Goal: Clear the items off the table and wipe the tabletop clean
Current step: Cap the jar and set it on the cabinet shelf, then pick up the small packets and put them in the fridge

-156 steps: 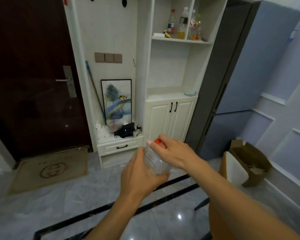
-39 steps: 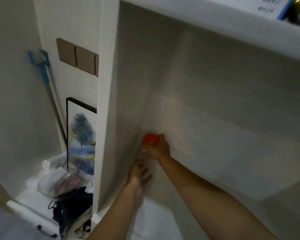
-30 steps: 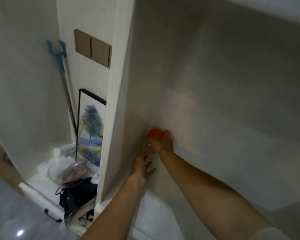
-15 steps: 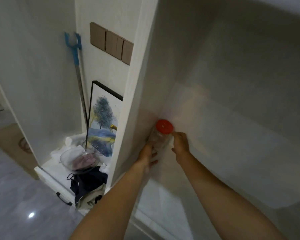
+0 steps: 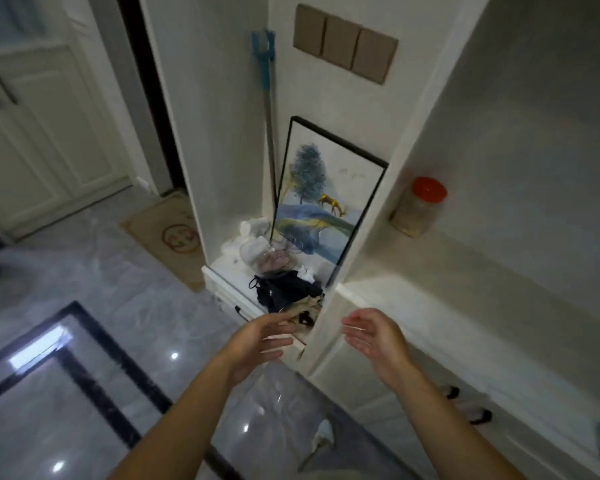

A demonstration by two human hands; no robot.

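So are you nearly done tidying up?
One bit looks done: the clear plastic jar with the red lid stands on the white cabinet shelf, in its back left corner. The left hand and right hand are open and empty. The table is out of view, so what remains there, and the wiping, cannot be judged.

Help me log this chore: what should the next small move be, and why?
Probably turn away and go fetch the next item to clear: the jar stands upright in the shelf corner, and the left hand and right hand are both open, empty and clear of it.
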